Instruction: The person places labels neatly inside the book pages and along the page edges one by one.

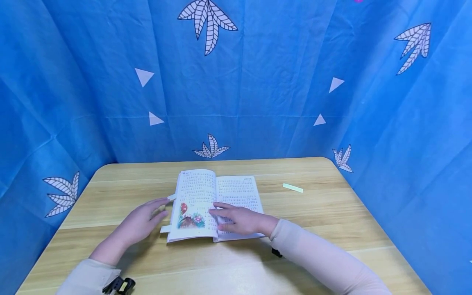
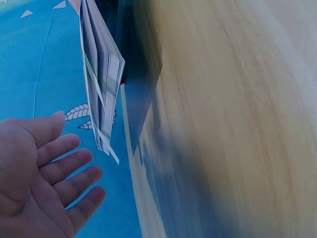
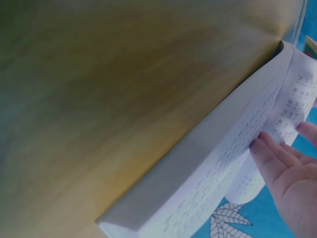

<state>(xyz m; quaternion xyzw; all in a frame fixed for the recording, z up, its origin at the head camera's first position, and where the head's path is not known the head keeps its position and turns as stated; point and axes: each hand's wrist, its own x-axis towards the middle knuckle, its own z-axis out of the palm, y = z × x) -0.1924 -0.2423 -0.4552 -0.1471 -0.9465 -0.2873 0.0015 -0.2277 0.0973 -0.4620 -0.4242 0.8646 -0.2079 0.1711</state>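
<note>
Left grip (image 1: 139, 223) spread, right grip (image 1: 240, 220) touching book (image 1: 197, 186)

The place is a screened-off table nook: bright blue fabric curtains (image 1: 276, 82) printed with white, black-lined leaf sprays (image 1: 212, 24) and white triangles (image 1: 143, 76) hang behind and along both sides of a pale wood-grain table (image 1: 332, 217) with rounded far corners. An open white-paged book (image 1: 236, 188) with a coloured illustration (image 1: 191, 217) makes it look like a reading desk. The curtains hide the room beyond, so home, office or studio cannot be told apart.

Right hand (image 1: 239, 219) rests on open book (image 1: 198, 190)
</note>
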